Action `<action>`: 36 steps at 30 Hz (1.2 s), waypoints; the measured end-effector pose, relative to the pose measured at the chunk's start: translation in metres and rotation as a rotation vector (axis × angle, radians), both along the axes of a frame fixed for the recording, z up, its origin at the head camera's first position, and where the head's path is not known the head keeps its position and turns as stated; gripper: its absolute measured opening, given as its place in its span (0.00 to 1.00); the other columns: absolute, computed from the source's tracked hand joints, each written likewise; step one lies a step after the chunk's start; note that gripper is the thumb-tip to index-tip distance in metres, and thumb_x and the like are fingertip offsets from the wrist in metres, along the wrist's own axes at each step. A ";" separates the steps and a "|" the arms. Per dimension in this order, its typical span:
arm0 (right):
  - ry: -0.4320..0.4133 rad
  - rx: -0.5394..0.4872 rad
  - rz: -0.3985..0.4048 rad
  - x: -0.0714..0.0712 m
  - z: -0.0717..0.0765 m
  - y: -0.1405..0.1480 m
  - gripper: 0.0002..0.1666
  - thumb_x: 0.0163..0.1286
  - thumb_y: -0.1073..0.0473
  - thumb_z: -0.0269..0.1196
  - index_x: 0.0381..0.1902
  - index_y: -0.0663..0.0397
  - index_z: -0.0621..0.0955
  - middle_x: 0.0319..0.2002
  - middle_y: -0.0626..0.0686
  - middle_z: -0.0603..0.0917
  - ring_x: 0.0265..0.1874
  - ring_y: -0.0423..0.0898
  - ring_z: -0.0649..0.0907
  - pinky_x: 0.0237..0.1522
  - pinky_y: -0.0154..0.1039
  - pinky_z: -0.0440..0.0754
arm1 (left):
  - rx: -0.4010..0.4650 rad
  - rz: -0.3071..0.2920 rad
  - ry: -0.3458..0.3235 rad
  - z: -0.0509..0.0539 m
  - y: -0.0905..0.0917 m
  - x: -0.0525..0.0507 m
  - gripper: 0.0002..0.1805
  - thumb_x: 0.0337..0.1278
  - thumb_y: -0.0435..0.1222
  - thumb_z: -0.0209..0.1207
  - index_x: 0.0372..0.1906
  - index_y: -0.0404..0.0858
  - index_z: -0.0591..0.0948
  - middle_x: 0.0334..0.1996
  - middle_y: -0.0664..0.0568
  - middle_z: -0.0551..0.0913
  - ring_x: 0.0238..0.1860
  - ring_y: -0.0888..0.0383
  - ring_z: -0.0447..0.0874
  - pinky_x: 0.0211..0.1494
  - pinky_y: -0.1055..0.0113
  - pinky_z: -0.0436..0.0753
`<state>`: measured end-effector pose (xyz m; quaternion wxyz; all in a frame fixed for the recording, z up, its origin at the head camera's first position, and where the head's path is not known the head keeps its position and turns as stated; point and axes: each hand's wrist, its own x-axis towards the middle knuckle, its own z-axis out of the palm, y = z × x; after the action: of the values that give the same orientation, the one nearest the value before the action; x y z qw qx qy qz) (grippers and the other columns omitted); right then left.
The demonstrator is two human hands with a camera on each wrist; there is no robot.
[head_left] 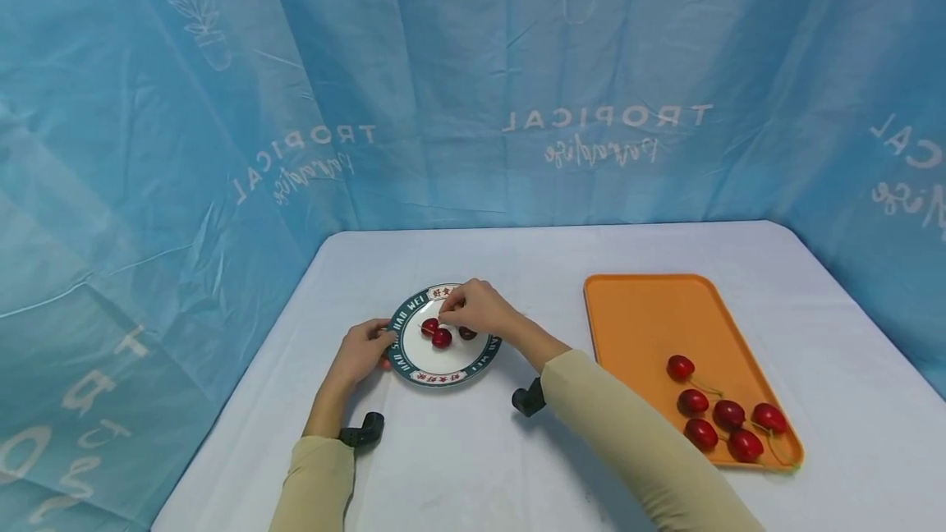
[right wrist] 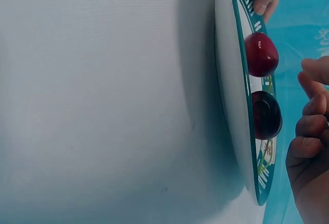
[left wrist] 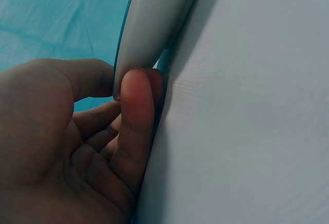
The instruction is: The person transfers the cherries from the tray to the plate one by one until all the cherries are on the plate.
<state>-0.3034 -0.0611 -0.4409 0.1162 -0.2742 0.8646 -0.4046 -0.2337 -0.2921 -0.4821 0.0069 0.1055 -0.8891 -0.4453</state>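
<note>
A round white plate (head_left: 443, 364) with a dark green lettered rim lies on the table. My left hand (head_left: 362, 351) grips its left edge. In the left wrist view the thumb and fingers (left wrist: 136, 98) lie on opposite sides of the rim. Three dark red cherries are visible on the plate: one cherry (head_left: 429, 326), another cherry (head_left: 442, 339) and a darker cherry (head_left: 467, 334) partly under my right hand (head_left: 476, 308). That hand hovers over the plate, fingers bent and tips close together. Any stem between its fingertips is too small to make out.
An orange tray (head_left: 643, 318) lies to the right, beyond my right forearm. Several cherries (head_left: 729, 415) with green stems sit in its near right part. A white cloth (head_left: 458, 466) covers the table, and blue printed curtains (head_left: 443, 64) surround it.
</note>
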 end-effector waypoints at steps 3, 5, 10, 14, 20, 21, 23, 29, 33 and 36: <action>0.009 -0.004 0.013 0.000 -0.001 0.002 0.06 0.62 0.53 0.66 0.34 0.45 0.87 0.25 0.46 0.81 0.29 0.43 0.77 0.28 0.34 0.74 | 0.007 0.005 -0.008 0.001 0.001 0.000 0.25 0.63 0.41 0.54 0.62 0.33 0.74 0.47 0.43 0.80 0.47 0.48 0.74 0.57 0.52 0.70; 0.017 -0.016 0.025 0.000 -0.001 0.004 0.06 0.62 0.53 0.66 0.34 0.44 0.87 0.25 0.46 0.81 0.28 0.43 0.78 0.27 0.34 0.75 | 0.001 0.006 -0.010 0.001 0.001 0.000 0.25 0.63 0.41 0.54 0.62 0.33 0.74 0.47 0.43 0.80 0.48 0.48 0.74 0.57 0.51 0.70; 0.057 -0.042 0.072 0.001 0.005 0.008 0.05 0.62 0.53 0.66 0.34 0.44 0.87 0.24 0.46 0.80 0.29 0.43 0.77 0.29 0.35 0.74 | -0.008 0.005 -0.012 0.001 -0.001 0.000 0.25 0.63 0.41 0.54 0.62 0.33 0.74 0.48 0.42 0.80 0.48 0.47 0.74 0.58 0.51 0.70; 0.106 -0.032 0.094 0.002 0.013 0.012 0.06 0.62 0.52 0.66 0.35 0.44 0.87 0.25 0.45 0.80 0.32 0.43 0.76 0.32 0.36 0.74 | -0.004 0.005 -0.006 0.003 -0.001 0.000 0.25 0.63 0.41 0.54 0.62 0.32 0.74 0.49 0.41 0.79 0.48 0.47 0.74 0.58 0.50 0.70; 0.132 -0.052 0.100 -0.001 0.020 0.028 0.07 0.62 0.53 0.66 0.37 0.45 0.87 0.26 0.46 0.79 0.31 0.43 0.76 0.31 0.35 0.73 | 0.009 0.005 -0.006 0.004 0.001 0.001 0.25 0.63 0.40 0.55 0.62 0.32 0.74 0.48 0.42 0.80 0.48 0.48 0.74 0.58 0.50 0.70; 0.136 -0.061 0.094 -0.002 0.021 0.031 0.07 0.62 0.53 0.66 0.37 0.45 0.87 0.26 0.46 0.79 0.30 0.43 0.75 0.30 0.35 0.73 | 0.009 0.004 -0.008 0.004 0.001 0.002 0.25 0.63 0.41 0.55 0.62 0.32 0.74 0.47 0.43 0.80 0.48 0.48 0.74 0.57 0.51 0.70; 0.141 -0.082 0.080 -0.004 0.024 0.039 0.07 0.62 0.54 0.67 0.37 0.46 0.87 0.26 0.46 0.79 0.29 0.44 0.75 0.29 0.35 0.73 | 0.013 -0.001 -0.006 0.003 0.001 0.001 0.25 0.63 0.40 0.55 0.61 0.32 0.74 0.46 0.43 0.80 0.47 0.49 0.74 0.56 0.52 0.71; 0.145 -0.104 0.047 -0.007 0.034 0.057 0.08 0.62 0.53 0.67 0.37 0.48 0.87 0.26 0.47 0.79 0.28 0.45 0.74 0.28 0.37 0.72 | 0.012 -0.005 0.010 0.004 0.000 -0.002 0.25 0.62 0.41 0.55 0.61 0.33 0.74 0.46 0.44 0.80 0.46 0.49 0.74 0.56 0.52 0.71; 0.126 -0.102 0.021 -0.008 0.032 0.063 0.07 0.61 0.51 0.68 0.35 0.45 0.87 0.24 0.49 0.77 0.27 0.45 0.74 0.28 0.37 0.70 | 0.005 -0.008 0.014 0.002 0.000 -0.002 0.25 0.62 0.41 0.55 0.61 0.33 0.75 0.45 0.45 0.81 0.45 0.49 0.75 0.56 0.51 0.71; 0.121 -0.109 0.023 -0.006 0.030 0.068 0.07 0.61 0.51 0.68 0.35 0.45 0.86 0.23 0.49 0.76 0.27 0.46 0.74 0.27 0.37 0.70 | 0.002 -0.013 0.019 -0.001 -0.001 -0.001 0.25 0.62 0.41 0.55 0.61 0.32 0.74 0.43 0.45 0.81 0.44 0.50 0.75 0.55 0.51 0.71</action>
<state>-0.3099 0.0068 -0.4104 0.0533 -0.3141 0.8436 -0.4323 -0.2344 -0.2936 -0.4827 0.0123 0.0956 -0.8892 -0.4472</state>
